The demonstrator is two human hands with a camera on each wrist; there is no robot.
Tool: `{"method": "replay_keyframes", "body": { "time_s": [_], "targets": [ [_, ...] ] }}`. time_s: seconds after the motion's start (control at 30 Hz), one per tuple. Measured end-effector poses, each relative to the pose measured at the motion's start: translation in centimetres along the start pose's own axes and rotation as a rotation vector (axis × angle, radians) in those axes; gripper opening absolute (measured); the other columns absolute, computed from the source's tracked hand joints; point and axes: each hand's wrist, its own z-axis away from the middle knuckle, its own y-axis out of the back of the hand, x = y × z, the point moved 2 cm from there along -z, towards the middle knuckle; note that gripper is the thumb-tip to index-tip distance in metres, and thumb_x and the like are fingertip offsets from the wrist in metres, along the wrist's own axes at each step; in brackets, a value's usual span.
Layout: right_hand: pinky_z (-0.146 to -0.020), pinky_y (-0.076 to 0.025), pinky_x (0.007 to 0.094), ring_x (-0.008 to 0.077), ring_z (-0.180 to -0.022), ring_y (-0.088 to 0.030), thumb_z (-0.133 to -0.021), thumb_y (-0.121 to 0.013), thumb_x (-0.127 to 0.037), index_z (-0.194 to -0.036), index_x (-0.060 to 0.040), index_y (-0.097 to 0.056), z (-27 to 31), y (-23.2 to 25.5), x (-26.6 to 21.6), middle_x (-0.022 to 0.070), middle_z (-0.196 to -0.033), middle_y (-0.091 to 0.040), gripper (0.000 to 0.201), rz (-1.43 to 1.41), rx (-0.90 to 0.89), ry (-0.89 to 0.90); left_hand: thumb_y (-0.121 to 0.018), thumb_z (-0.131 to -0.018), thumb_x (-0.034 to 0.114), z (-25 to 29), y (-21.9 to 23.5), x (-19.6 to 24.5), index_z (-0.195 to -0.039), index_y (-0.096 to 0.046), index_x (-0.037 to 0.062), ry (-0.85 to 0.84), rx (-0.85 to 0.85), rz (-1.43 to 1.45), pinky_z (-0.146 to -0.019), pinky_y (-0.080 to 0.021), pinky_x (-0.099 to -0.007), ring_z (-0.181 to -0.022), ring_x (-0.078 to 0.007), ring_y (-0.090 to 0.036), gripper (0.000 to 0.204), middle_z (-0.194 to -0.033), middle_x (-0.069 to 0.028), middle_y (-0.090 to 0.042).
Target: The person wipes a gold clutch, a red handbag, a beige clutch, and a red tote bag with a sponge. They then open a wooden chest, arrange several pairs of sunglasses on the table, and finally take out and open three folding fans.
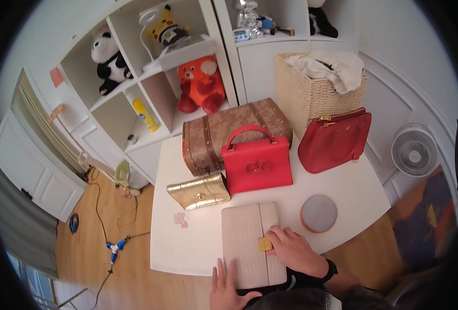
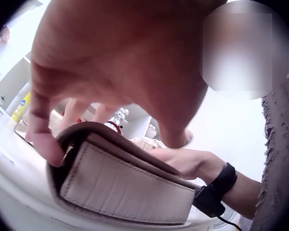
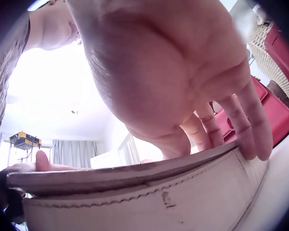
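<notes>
A pale pink crocodile-textured handbag [image 1: 244,232] lies flat on the white table, close to the person. Over its gold clasp [image 1: 264,244], my right hand [image 1: 297,251] bends its fingers, with thumb and forefinger pinching at the clasp's edge. The right wrist view shows the same bag's stitched side [image 3: 149,202] below that palm. My left hand [image 1: 226,289] spreads its fingers at the bag's near left corner. In the left wrist view, a fingertip of the left hand [image 2: 120,57] lies against the end of the bag [image 2: 125,187].
Behind stand a gold clutch [image 1: 200,192], a red top-handle handbag [image 1: 259,165], a brown patterned case [image 1: 234,132] and a darker red tote [image 1: 335,140]. A round grey-topped object [image 1: 319,212] sits to the right. Beyond are a woven basket [image 1: 319,93] and a white fan [image 1: 414,150].
</notes>
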Motion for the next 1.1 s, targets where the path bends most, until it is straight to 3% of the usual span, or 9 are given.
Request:
{"method": "replay_keyframes", "body": {
  "time_s": [0.13,0.2,0.33,0.53,0.6,0.83,0.93,1.03,1.1],
  "targets": [
    [-0.073,-0.054,0.0380,0.0280,-0.093,-0.060,-0.078,-0.075,-0.027,-0.115,-0.0040,-0.056,-0.2,0.4,-0.3,0.0072,-0.114,-0.054,0.048,-0.073,-0.046,-0.087,-0.070,-0.092,0.030,-0.3,-1.6,-0.6,-0.140,-0.046,-0.0035,0.017,0.017,0.121,-0.083,-0.054,-0.0326,-0.094,-0.0246,-0.069,0.063,-0.117,-0.0207,-0.067],
    [-0.075,-0.054,0.0384,0.0286,-0.097,-0.060,-0.078,-0.075,-0.026,-0.116,-0.0043,-0.056,-0.6,0.6,-0.3,0.0079,-0.116,-0.053,0.048,-0.112,-0.069,-0.110,-0.072,-0.079,0.060,-0.3,-2.2,-2.0,-0.135,-0.055,0.0020,0.024,-0.131,0.100,-0.059,-0.057,-0.0298,-0.086,-0.0284,-0.074,0.083,-0.135,-0.0375,-0.049],
    [-0.077,-0.055,0.0397,0.0304,-0.102,-0.060,-0.082,-0.074,-0.025,-0.116,-0.0039,-0.053,-0.8,0.7,0.3,0.0094,-0.119,-0.050,0.045,-0.191,-0.069,-0.079,-0.059,-0.078,0.076,0.2,-3.5,-3.1,-0.136,-0.056,0.0061,-0.090,-0.071,0.042,-0.049,-0.054,-0.0275,-0.076,-0.0270,-0.074,0.091,-0.132,-0.0430,-0.047],
    [-0.080,-0.054,0.0401,0.0327,-0.104,-0.060,-0.082,-0.074,-0.024,-0.120,-0.0029,-0.052,-0.7,0.9,1.0,0.0128,-0.122,-0.049,0.049,-0.206,-0.073,-0.077,-0.051,-0.089,0.069,0.3,-4.7,-2.4,-0.139,-0.055,0.0152,-0.166,-0.117,-0.105,-0.046,-0.050,-0.0230,-0.061,-0.0207,-0.070,0.074,-0.128,-0.0432,-0.050],
    [-0.080,-0.054,0.0401,0.0331,-0.103,-0.060,-0.083,-0.073,-0.023,-0.120,-0.0015,-0.051,-0.7,0.6,1.3,0.0133,-0.123,-0.048,0.048,-0.185,-0.069,-0.045,-0.051,-0.095,0.050,0.3,-5.3,-2.2,-0.140,-0.056,0.0184,-0.199,-0.069,-0.188,-0.043,-0.046,-0.0217,-0.052,-0.0166,-0.064,0.056,-0.127,-0.0439,-0.050],
    [-0.080,-0.054,0.0395,0.0337,-0.097,-0.062,-0.086,-0.070,-0.019,-0.119,0.0027,-0.051,-0.4,0.4,1.5,0.0153,-0.123,-0.049,0.044,-0.175,-0.029,0.020,-0.058,-0.078,0.021,1.3,-5.3,-3.6,-0.141,-0.053,0.0106,-0.016,0.052,0.026,-0.042,-0.045,-0.0251,-0.043,-0.0148,-0.058,0.064,-0.124,-0.0287,-0.062],
    [-0.079,-0.053,0.0410,0.0329,-0.098,-0.061,-0.086,-0.070,-0.021,-0.120,0.0012,-0.051,-0.3,0.6,1.6,0.0139,-0.123,-0.050,0.045,-0.166,-0.051,-0.004,-0.061,-0.077,0.013,2.6,-5.3,-4.8,-0.140,-0.053,0.0047,0.119,0.106,0.185,-0.044,-0.046,-0.0299,-0.043,-0.0195,-0.058,0.063,-0.099,-0.0167,-0.072],
    [-0.079,-0.053,0.0423,0.0318,-0.098,-0.061,-0.085,-0.070,-0.023,-0.120,-0.0004,-0.050,-0.6,1.6,2.6,0.0123,-0.123,-0.050,0.046,-0.084,-0.134,-0.051,-0.061,-0.089,0.014,4.5,-5.6,-6.0,-0.124,-0.059,-0.0007,0.314,0.106,0.439,-0.048,-0.047,-0.0377,-0.047,-0.0290,-0.060,0.038,-0.063,-0.0138,-0.061],
    [-0.079,-0.053,0.0421,0.0312,-0.098,-0.061,-0.085,-0.071,-0.024,-0.119,-0.0013,-0.050,-0.4,1.8,3.4,0.0117,-0.123,-0.050,0.046,-0.075,-0.139,-0.037,-0.061,-0.091,0.017,5.9,-6.9,-7.5,-0.122,-0.059,-0.0001,0.404,0.162,0.553,-0.048,-0.047,-0.0379,-0.048,-0.0289,-0.061,0.036,-0.062,-0.0135,-0.061]
  ]
}}
